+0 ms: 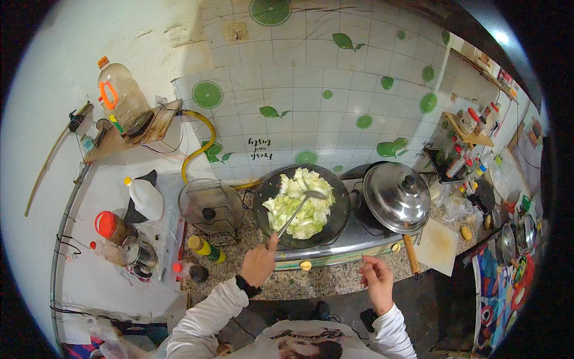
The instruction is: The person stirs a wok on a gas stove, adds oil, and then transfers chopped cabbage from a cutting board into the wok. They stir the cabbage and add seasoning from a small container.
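Note:
My left hand (259, 264) grips the handle of a metal spatula (293, 218). The blade lies on chopped cabbage (299, 204) heaped in a dark wok (337, 226). That wok sits over the left side of a gas stove (332, 252). Held above the front edge of the counter, my right hand (376, 280) has bent fingers and nothing visible in it. Close to it are a stove knob (395, 247) and the wooden handle (410, 254) of a pan covered by a shiny metal lid (396, 197).
Left of the wok, a glass lid (210, 206) stands on a rack. A yellow-green bottle (206, 249) and a red-capped jar (190, 270) stand near the counter's left edge. Right of the stove lie a cutting board (437, 246) and a potato (466, 232). A yellow hose (202, 148) runs down the wall.

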{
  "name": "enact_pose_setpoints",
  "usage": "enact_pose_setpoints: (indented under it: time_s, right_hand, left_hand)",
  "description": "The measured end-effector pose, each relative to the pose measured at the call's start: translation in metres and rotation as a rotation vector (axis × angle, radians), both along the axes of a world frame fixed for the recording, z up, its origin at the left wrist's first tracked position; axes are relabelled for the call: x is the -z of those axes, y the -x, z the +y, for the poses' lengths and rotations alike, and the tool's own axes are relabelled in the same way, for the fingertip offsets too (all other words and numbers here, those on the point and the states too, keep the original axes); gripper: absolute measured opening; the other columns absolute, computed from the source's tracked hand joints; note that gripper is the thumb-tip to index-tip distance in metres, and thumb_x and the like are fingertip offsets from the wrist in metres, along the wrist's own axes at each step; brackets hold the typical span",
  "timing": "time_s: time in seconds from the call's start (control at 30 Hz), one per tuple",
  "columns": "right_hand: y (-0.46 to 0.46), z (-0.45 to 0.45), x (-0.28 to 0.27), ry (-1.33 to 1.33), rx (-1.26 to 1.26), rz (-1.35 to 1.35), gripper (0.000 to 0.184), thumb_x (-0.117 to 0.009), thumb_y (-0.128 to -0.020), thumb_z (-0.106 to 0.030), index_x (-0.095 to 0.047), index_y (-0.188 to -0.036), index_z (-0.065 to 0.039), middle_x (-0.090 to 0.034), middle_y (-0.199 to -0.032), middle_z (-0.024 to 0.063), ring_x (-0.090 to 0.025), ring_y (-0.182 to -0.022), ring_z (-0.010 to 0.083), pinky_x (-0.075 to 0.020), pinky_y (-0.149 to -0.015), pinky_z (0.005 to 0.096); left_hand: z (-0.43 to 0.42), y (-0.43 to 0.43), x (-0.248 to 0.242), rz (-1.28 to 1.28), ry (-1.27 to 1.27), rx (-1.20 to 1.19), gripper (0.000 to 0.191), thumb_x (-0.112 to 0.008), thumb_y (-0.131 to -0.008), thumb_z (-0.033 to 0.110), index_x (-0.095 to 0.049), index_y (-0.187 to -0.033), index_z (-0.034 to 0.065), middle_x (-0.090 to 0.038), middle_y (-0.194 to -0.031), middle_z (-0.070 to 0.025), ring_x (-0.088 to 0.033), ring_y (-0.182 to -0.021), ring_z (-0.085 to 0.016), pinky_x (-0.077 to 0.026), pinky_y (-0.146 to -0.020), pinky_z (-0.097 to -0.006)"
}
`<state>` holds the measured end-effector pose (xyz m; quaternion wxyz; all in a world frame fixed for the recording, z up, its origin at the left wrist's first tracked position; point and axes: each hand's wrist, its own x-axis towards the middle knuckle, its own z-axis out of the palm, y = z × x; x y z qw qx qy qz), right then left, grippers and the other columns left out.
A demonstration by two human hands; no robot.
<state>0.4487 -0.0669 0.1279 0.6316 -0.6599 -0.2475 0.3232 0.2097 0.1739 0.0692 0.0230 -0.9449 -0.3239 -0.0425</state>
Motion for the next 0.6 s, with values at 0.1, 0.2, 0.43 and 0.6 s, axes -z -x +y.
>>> enact_pose_setpoints:
  time_s: [0.1,0.2,0.43,0.6]
  right_hand:
    - [0.002,0.0,0.001,0.005,-0.034,0.003,0.024,-0.054,-0.098,-0.012,-0.061,-0.119,-0.002,-0.065,-0.083,0.0043,-0.055,-0.061,0.0072,-0.0462,-0.056,0.0221]
    - [0.005,0.002,0.001,0.025,-0.059,-0.014,0.024,-0.055,-0.098,-0.013,-0.062,-0.118,-0.002,-0.065,-0.082,0.0039,-0.055,-0.061,0.0072,-0.0466,-0.057,0.0224]
    - [0.008,0.003,0.004,0.029,-0.034,-0.004,0.025,-0.057,-0.098,-0.015,-0.063,-0.118,-0.002,-0.064,-0.081,0.0035,-0.055,-0.062,0.0072,-0.0465,-0.057,0.0225]
    - [0.008,0.002,0.007,0.034,-0.027,0.037,0.025,-0.056,-0.098,-0.014,-0.063,-0.118,-0.001,-0.065,-0.082,0.0043,-0.055,-0.063,0.0077,-0.0465,-0.056,0.0223]
  left_hand:
    - [0.0,-0.024,0.009,-0.042,-0.151,0.056,0.065,-0.057,-0.085,0.006,-0.039,-0.147,0.0014,-0.057,-0.068,-0.0117,-0.055,-0.051,-0.023,-0.047,-0.043,-0.0353]
    - [0.003,-0.037,0.004,0.01,-0.143,0.029,0.064,-0.056,-0.086,0.006,-0.039,-0.147,0.0035,-0.056,-0.071,-0.0119,-0.055,-0.051,-0.024,-0.048,-0.045,-0.0353]
    - [-0.011,0.047,-0.101,0.085,0.04,-0.033,0.063,-0.061,-0.081,0.01,-0.044,-0.141,0.0029,-0.064,-0.073,-0.0165,-0.066,-0.065,-0.032,-0.053,-0.054,-0.041]
    - [-0.027,0.052,-0.091,0.181,0.21,-0.122,0.062,-0.062,-0.08,0.01,-0.046,-0.139,0.0027,-0.064,-0.067,-0.0158,-0.066,-0.064,-0.033,-0.052,-0.053,-0.0435]
